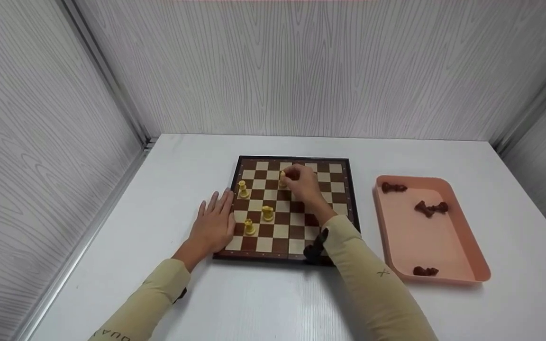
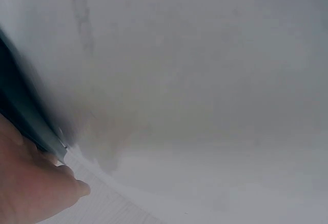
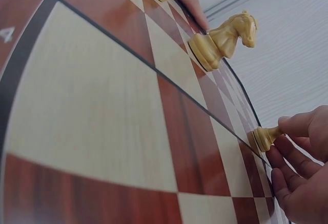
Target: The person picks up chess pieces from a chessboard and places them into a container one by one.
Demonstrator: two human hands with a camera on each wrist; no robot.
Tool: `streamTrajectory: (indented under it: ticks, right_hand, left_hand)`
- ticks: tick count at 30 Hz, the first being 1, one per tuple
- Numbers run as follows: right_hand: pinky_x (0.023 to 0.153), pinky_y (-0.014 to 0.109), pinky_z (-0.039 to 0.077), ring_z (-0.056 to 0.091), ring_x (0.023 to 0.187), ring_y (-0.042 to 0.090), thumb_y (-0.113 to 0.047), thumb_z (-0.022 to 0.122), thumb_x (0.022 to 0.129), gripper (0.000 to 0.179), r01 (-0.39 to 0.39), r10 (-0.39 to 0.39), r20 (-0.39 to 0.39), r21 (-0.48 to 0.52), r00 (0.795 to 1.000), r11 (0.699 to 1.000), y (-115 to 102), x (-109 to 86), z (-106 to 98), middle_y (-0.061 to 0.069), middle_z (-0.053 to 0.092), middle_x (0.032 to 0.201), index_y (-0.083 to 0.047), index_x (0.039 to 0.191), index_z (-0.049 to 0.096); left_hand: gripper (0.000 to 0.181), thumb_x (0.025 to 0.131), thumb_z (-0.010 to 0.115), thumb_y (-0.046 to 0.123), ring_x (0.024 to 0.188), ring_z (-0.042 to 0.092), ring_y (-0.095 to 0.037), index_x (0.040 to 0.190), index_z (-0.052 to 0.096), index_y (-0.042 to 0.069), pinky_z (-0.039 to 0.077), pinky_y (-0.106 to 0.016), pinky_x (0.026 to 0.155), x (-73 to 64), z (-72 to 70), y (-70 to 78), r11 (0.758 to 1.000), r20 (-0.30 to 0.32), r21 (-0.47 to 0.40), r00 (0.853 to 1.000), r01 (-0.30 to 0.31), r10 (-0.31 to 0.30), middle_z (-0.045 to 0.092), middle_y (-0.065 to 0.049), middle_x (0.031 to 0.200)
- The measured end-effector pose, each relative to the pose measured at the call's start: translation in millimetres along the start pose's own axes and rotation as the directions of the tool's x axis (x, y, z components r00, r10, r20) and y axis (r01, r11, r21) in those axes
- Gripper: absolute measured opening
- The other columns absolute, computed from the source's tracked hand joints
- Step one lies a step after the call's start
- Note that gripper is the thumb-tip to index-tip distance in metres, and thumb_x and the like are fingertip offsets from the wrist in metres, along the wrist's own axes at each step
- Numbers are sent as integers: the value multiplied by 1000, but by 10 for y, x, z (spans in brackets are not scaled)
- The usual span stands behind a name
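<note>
My right hand (image 1: 305,184) reaches over the chessboard (image 1: 281,231) and pinches a slim cream chess piece (image 1: 282,180) between thumb and fingers. In the right wrist view the base of this piece (image 3: 264,139) is at the board's surface, its top hidden by the fingers. My left hand (image 1: 213,225) lies with straight fingers along the board's left edge. A cream rook (image 1: 243,190) stands close to its fingertips. Nearer the middle is a cream knight (image 1: 267,214), with another cream piece (image 1: 250,227) in front of it to the left.
A pink tray (image 1: 434,277) stands right of the board, with several dark brown chess pieces (image 1: 394,187) lying in it. The white table (image 1: 168,189) is bounded by grey wood-grain panels (image 1: 301,71) at the back and sides. A black wrist device (image 1: 315,247) overlaps the board's front edge.
</note>
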State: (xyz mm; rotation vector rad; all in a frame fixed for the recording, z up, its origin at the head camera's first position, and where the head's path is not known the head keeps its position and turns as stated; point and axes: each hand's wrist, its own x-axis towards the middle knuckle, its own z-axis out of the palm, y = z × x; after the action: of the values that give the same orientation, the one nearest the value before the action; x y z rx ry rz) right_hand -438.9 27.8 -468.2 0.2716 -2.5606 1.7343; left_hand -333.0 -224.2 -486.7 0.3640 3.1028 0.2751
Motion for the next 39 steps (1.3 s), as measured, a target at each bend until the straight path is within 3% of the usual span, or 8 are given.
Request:
streamTrajectory:
  ticks: [26, 39]
  right_hand:
    - [91, 38, 52, 63, 101, 23, -6, 68, 98, 15, 9, -10, -5, -55, 1000, 998, 25, -41, -79, 14, 69, 109, 2, 111, 70]
    - [87, 37, 54, 66, 99, 23, -8, 70, 97, 15, 63, -63, 3, -37, 998, 997, -61, -102, -79, 13, 70, 106, 2, 109, 71]
  left_hand:
    - [60, 110, 28, 27, 155, 15, -39, 163, 18, 0, 13, -60, 123, 19, 28, 46, 1000, -32, 3, 999, -18, 18, 19, -14, 170]
    - [61, 110, 24, 29, 156, 11, -38, 164, 14, 1, 11, -60, 123, -21, 0, 3, 1000, -1, 9, 1000, -4, 4, 15, -13, 171]
